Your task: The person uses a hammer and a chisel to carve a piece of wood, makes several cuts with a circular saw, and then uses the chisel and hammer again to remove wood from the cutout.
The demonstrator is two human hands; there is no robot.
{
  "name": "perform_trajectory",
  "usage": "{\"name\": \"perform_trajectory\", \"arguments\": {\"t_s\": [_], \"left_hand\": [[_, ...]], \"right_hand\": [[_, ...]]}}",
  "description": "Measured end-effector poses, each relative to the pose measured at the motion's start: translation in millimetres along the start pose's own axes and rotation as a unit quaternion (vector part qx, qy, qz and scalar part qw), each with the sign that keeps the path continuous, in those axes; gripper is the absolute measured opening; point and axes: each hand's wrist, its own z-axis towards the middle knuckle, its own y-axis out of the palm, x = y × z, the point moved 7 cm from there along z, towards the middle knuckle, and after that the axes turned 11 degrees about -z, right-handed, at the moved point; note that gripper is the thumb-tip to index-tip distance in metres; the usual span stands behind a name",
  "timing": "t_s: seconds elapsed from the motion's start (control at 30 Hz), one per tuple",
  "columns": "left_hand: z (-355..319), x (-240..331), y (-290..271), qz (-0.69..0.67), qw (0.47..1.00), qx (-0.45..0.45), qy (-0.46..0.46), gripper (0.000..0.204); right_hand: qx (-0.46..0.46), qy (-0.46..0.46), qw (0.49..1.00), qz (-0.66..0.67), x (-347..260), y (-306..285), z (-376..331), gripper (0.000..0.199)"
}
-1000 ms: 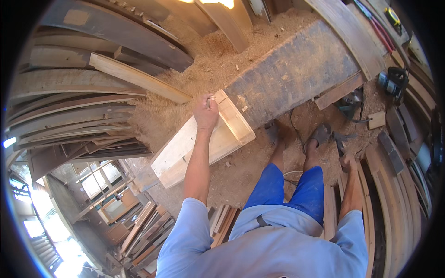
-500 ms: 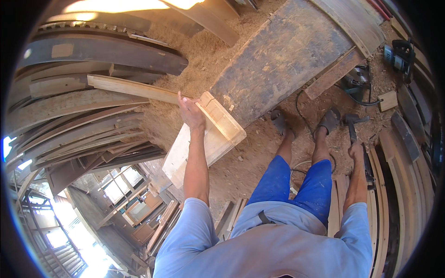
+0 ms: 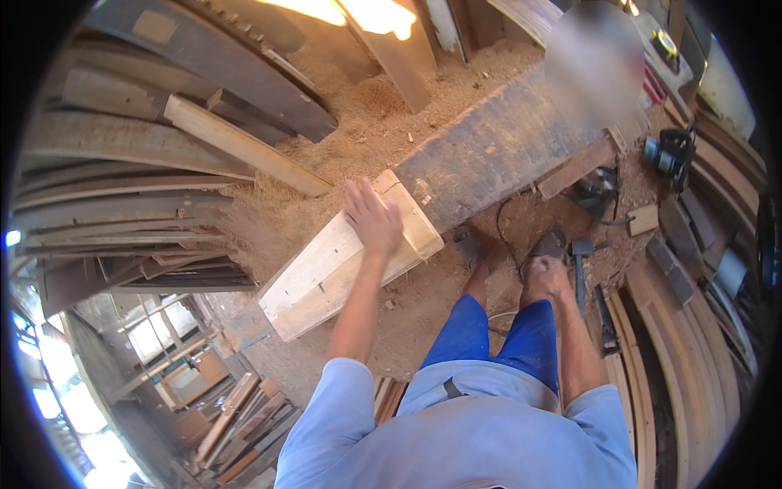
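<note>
My left hand (image 3: 373,218) lies palm down, fingers spread, on the far end of a pale wooden box-like piece (image 3: 326,273) made of joined boards. The piece rests tilted on sawdust, its far end against a long dark grey plank (image 3: 497,155). My right hand (image 3: 544,277) hangs by my right knee in a loose fist and holds nothing that I can see. My feet (image 3: 509,244) stand on the sawdust just right of the pale piece.
Curved dark timbers are stacked at the left (image 3: 130,204), with a pale straight board (image 3: 244,147) over them. A power tool (image 3: 672,151), a hammer (image 3: 580,265) and wood offcuts lie at the right. Curved planks (image 3: 692,342) line the lower right. Another person, blurred, stands at top right.
The view has swung, so the pale piece and my left hand sit nearer the middle now. My left hand stays on the end of the piece; my right hand stays by my knee.
</note>
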Motion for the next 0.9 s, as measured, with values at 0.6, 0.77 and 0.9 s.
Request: {"name": "perform_trajectory", "arguments": {"t_s": [0.6,0.77,0.9], "left_hand": [[-186,-175,-62,-0.002,0.983,-0.167,-0.078,0.129],[-183,-158,-93,-0.013,0.965,-0.251,-0.078,0.122],[-166,-146,-137,-0.035,0.930,-0.365,-0.032,0.110]], "right_hand": [[-0.131,0.037,0.943,0.302,-280,46,7,0.041],[-0.182,0.020,0.935,0.304,-284,18,-21,0.035],[-0.213,0.016,0.922,0.324,-302,-25,-55,0.033]]}}
